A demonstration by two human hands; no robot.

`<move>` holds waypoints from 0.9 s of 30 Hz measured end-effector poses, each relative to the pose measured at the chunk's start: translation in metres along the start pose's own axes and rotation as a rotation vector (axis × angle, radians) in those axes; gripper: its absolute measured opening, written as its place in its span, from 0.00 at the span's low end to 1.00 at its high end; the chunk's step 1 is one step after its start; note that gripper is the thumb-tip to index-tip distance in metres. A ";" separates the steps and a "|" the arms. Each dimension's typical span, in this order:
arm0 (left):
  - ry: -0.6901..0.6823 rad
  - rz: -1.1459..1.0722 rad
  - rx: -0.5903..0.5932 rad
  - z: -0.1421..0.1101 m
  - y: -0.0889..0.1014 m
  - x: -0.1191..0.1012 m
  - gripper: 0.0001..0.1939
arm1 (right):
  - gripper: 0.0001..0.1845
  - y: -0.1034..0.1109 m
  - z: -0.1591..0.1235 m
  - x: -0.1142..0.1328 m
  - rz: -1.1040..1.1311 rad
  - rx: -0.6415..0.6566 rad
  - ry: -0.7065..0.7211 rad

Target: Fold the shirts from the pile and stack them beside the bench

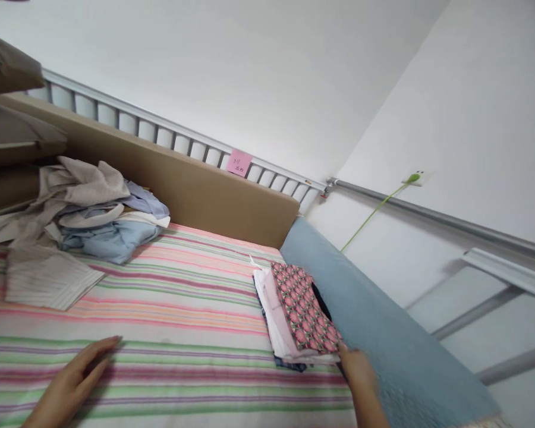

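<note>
My left hand (74, 383) hovers at or rests on the striped sheet (196, 356) at the lower left, fingers stretched out and holding nothing. At the right, my right hand (360, 370) has its fingers closed at the near corner of a folded pink-patterned garment (301, 309); it is slightly blurred. This garment lies on top of a neat stack with a pale pink folded garment (277, 312), a white one (266, 309) and dark blue cloth (289, 364) beneath. A heap of rumpled clothes (111, 238), light blue, beige and white, lies at the far left.
Along the far side runs a brown board (196, 190) in front of a metal rail (173, 128) bearing a pink note (239, 162). A light blue padded panel (352, 309) borders the right. Brown boxes (13, 131) stand left. A green cord (374, 214) hangs from a wall socket.
</note>
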State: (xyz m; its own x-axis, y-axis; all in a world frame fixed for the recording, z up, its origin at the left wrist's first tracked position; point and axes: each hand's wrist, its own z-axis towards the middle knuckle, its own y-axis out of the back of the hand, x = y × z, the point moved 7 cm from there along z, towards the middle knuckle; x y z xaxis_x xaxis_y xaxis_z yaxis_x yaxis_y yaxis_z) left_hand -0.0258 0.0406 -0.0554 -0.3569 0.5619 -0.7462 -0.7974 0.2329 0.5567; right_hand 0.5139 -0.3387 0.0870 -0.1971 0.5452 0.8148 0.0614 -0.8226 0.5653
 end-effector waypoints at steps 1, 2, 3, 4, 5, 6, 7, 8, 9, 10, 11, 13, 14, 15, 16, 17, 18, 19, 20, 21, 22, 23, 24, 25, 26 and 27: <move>0.000 0.001 0.005 0.000 0.000 -0.001 0.18 | 0.23 0.002 0.001 0.010 -0.059 -0.039 0.029; 0.000 0.002 0.007 -0.001 -0.001 -0.002 0.18 | 0.26 -0.002 0.001 0.023 -0.118 -0.051 0.071; 0.000 0.002 0.006 -0.001 -0.001 -0.003 0.18 | 0.27 -0.013 -0.001 0.039 -0.207 -0.043 0.146; 0.001 0.003 0.004 -0.001 -0.001 -0.003 0.18 | 0.27 -0.029 -0.004 0.056 -0.297 -0.019 0.242; 0.004 0.005 -0.001 -0.001 -0.001 -0.002 0.18 | 0.26 -0.051 -0.009 0.075 -0.438 0.014 0.381; 0.005 0.009 -0.003 -0.002 -0.001 -0.002 0.18 | 0.25 -0.073 -0.016 0.092 -0.578 0.023 0.499; 0.003 0.015 -0.006 -0.002 -0.001 -0.002 0.18 | 0.25 -0.095 -0.021 0.104 -0.658 0.029 0.568; -0.001 0.020 -0.007 -0.002 -0.001 -0.001 0.17 | 0.25 -0.114 -0.025 0.113 -0.724 0.024 0.616; -0.007 0.026 -0.004 -0.003 -0.002 -0.001 0.17 | 0.24 -0.130 -0.027 0.119 -0.748 0.017 0.627; -0.012 0.033 -0.004 -0.003 -0.002 -0.001 0.17 | 0.24 -0.143 -0.028 0.123 -0.755 0.012 0.625; -0.016 0.039 -0.003 -0.004 -0.002 -0.001 0.17 | 0.25 -0.155 -0.028 0.126 -0.772 0.005 0.624; -0.019 0.046 -0.003 -0.005 -0.003 -0.002 0.16 | 0.25 -0.170 -0.024 0.127 -0.806 -0.013 0.607; -0.019 0.049 -0.002 -0.006 -0.003 -0.003 0.16 | 0.26 -0.174 -0.021 0.127 -0.820 -0.020 0.592; -0.018 0.052 -0.001 -0.006 -0.004 -0.003 0.16 | 0.26 -0.177 -0.017 0.126 -0.833 -0.022 0.576; -0.018 0.058 0.000 -0.007 -0.004 -0.004 0.15 | 0.25 -0.179 -0.013 0.126 -0.844 -0.016 0.560; -0.019 0.066 0.004 -0.007 -0.005 -0.004 0.15 | 0.25 -0.180 -0.008 0.125 -0.853 -0.003 0.543; -0.022 0.077 0.006 -0.008 -0.005 -0.005 0.15 | 0.25 -0.179 -0.003 0.125 -0.860 0.017 0.524; -0.025 0.089 0.010 -0.008 -0.005 -0.005 0.15 | 0.24 -0.177 0.003 0.126 -0.865 0.038 0.502; -0.030 0.101 0.012 -0.009 -0.005 -0.005 0.15 | 0.24 -0.174 0.008 0.126 -0.867 0.057 0.477; -0.036 0.110 0.013 -0.009 -0.005 -0.005 0.15 | 0.24 -0.170 0.013 0.126 -0.868 0.068 0.452; -0.042 0.117 0.015 -0.010 -0.005 -0.005 0.15 | 0.24 -0.165 0.018 0.127 -0.867 0.069 0.431; -0.047 0.124 0.018 -0.011 -0.005 -0.004 0.15 | 0.24 -0.161 0.021 0.128 -0.865 0.063 0.416; -0.052 0.130 0.019 -0.011 -0.005 -0.003 0.15 | 0.24 -0.157 0.022 0.128 -0.862 0.053 0.412; -0.056 0.136 0.022 -0.012 -0.005 -0.002 0.15 | 0.25 -0.154 0.022 0.127 -0.860 0.044 0.414; -0.060 0.140 0.025 -0.012 -0.006 -0.001 0.15 | 0.25 -0.154 0.020 0.126 -0.859 0.041 0.422; -0.062 0.144 0.024 -0.012 -0.006 -0.001 0.15 | 0.25 -0.155 0.016 0.124 -0.858 0.046 0.437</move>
State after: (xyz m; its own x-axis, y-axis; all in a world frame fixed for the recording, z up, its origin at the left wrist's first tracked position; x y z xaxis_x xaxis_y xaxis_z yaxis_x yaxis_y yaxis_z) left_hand -0.0270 0.0290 -0.0626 -0.4351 0.6386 -0.6347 -0.7283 0.1649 0.6651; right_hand 0.4960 -0.1407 0.1024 -0.5393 0.8421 0.0072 -0.2367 -0.1598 0.9583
